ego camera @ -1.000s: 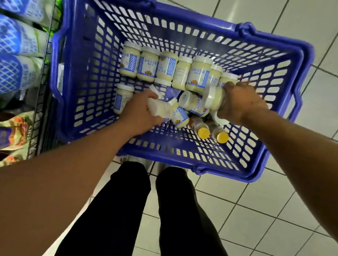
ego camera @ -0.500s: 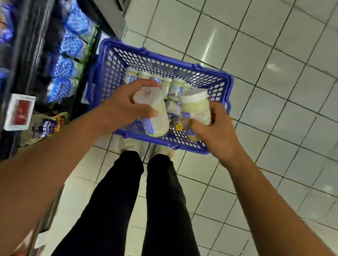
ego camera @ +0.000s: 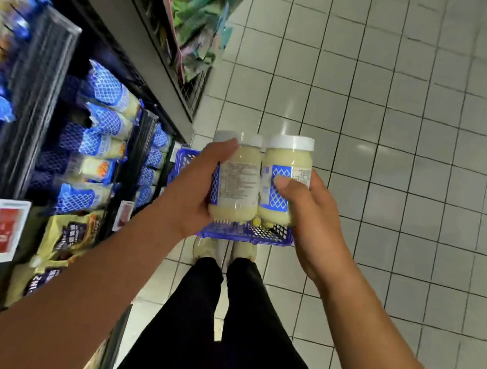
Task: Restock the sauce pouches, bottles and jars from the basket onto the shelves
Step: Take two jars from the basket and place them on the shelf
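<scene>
- Left jar [ego camera: 237, 183]: clear, upright, full of pale cream sauce, with a white lid. We hold it in the air in front of us, above the basket and not on any shelf. Its small-print label faces us.
- Our left hand [ego camera: 196, 185] grips the left jar from its left side. The fingers curl round the back and the thumb lies up the front towards the lid.
- The right jar [ego camera: 287, 165] is the same kind, with a blue lattice label turned to us. It stands upright just beside the left jar, and their walls seem to touch.
- Our right hand [ego camera: 314, 216] grips the right jar from its right side. The thumb is pressed on the blue label and the fingers are wrapped behind, out of sight.
- The blue plastic basket [ego camera: 248, 234] sits on the floor directly below the jars, just past our shoes [ego camera: 204, 248]. Hands and jars hide most of it. Only a speck of yellow shows inside, and we cannot tell what it is.
- Shelves [ego camera: 45, 70], blurred, run along our left.
- Blue-and-white lattice pouches [ego camera: 104, 120] lie there in rows, with yellow-and-dark pouches [ego camera: 69, 234] nearer us.
- A red price tag [ego camera: 0, 231] hangs on a shelf edge.
- Green packets [ego camera: 196, 6] fill a farther shelf at the top.
- The floor [ego camera: 389, 170] is pale square tile, and our black trousers [ego camera: 221, 318] show at the bottom.
</scene>
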Motion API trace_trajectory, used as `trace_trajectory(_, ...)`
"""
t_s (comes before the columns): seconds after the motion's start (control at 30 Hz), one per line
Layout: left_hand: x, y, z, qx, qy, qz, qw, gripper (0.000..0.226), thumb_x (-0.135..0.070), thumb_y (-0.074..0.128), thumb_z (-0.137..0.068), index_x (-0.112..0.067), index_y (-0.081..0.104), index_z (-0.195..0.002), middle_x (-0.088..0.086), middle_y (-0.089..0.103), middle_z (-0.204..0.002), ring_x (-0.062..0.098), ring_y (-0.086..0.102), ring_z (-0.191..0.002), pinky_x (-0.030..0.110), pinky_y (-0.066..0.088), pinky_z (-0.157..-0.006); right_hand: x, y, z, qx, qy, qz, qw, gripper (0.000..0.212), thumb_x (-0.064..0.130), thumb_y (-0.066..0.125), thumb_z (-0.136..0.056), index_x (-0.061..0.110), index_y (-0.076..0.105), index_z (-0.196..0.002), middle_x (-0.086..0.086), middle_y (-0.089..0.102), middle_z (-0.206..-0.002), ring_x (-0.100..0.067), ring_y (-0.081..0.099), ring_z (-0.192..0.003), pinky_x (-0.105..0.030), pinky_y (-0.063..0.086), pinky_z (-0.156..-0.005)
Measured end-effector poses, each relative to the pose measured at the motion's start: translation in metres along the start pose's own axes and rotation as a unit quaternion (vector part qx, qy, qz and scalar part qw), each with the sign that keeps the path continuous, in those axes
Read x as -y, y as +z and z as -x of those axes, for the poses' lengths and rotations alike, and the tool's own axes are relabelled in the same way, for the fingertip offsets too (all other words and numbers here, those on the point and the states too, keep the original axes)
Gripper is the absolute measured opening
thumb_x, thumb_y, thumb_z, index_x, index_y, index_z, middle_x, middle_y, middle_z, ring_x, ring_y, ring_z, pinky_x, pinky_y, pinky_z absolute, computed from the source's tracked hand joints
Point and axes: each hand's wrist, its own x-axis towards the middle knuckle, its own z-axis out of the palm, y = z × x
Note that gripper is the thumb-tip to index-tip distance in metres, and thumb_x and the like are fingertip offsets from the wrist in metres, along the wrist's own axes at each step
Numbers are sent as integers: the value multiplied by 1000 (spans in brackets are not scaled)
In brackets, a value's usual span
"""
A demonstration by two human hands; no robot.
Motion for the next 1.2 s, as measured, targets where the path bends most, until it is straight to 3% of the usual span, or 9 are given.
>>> trace_trajectory(0.2, -55, 32, 51, 11, 75, -13, 997, 44, -54, 58, -70, -17, 81, -77, 6, 75, -85, 20, 73, -78, 36, 61, -67, 66, 27, 40, 11, -57, -18, 998, 30, 45, 71, -71, 29, 74, -96, -7, 77, -96, -20, 74, -81, -31, 57, -63)
trace_trajectory(0.37, -84, 35, 90, 14, 133, 12, 991, 44, -54, 59, -71, -17, 81, -81, 8, 75, -91, 23, 72, -81, 42, 59, -75, 95, 50, 63, 63, -97, -8, 993, 36, 45, 75, -71, 29, 72, -103, -9, 77, -102, -27, 74, -89, -41, 59, -74)
trace_trajectory(0.53, -104, 31, 129, 3, 192, 60, 980, 47, -50, 60, -70, -11, 80, -87, 15, 74, -91, 25, 72, -75, 38, 59, -66, 112, 78, 72, 112, -117, -24, 987, 39, 39, 84, -59, 34, 71, -95, -10, 77, -99, -24, 73, -85, -36, 57, -71)
trace_trajectory(0.7, -109, 29, 163, -16, 244, 84, 966, 44, -46, 58, -69, -11, 81, -82, 14, 74, -87, 23, 72, -71, 36, 60, -66, 137, 95, 73, 206, -117, -30, 971, 44, 33, 81, -58, 24, 69, -99, -11, 75, -93, -21, 70, -76, -30, 56, -62)
trace_trajectory(0.83, -100, 29, 190, -28, 317, 134, 939, 55, -34, 73, -58, -2, 76, -103, 22, 70, -104, 32, 70, -90, 44, 61, -75, 157, 102, 73, 296, -123, -4, 947, 55, 29, 76, -61, 11, 61, -111, -10, 74, -89, -18, 69, -70, -26, 52, -54)
trace_trajectory(0.93, -83, 30, 207, -25, 359, 179, 916, 88, -22, 90, -42, 3, 65, -122, 25, 64, -119, 37, 64, -105, 50, 56, -86, 166, 104, 74, 356, -103, 17, 929, 29, 20, 70, -70, 18, 72, -99, -8, 76, -87, -18, 70, -68, -29, 54, -53)
trace_trajectory(1.07, -50, 43, 226, -70, 417, 217, 880, 58, -23, 95, -45, -9, 79, -99, 16, 73, -104, 27, 73, -89, 42, 60, -77, 164, 106, 80, 406, -49, 31, 912, 20, 20, 61, -74, 26, 80, -76, -7, 75, -77, -17, 70, -62, -31, 56, -51)
trace_trajectory(1.13, -33, 47, 233, -121, 433, 256, 856, 32, -18, 84, -60, -11, 80, -91, 12, 75, -93, 23, 73, -79, 38, 60, -70, 160, 109, 87, 432, -31, 44, 900, 20, 20, 61, -74, 23, 80, -75, -8, 73, -75, -18, 68, -61, -31, 55, -49)
trace_trajectory(1.2, -16, 50, 241, -170, 438, 303, 829, 30, -20, 67, -69, -8, 75, -95, 11, 74, -88, 23, 72, -74, 40, 60, -68, 152, 113, 97, 456, -26, 68, 887, 16, 21, 65, -72, 22, 79, -80, -8, 71, -76, -18, 66, -61, -32, 54, -49)
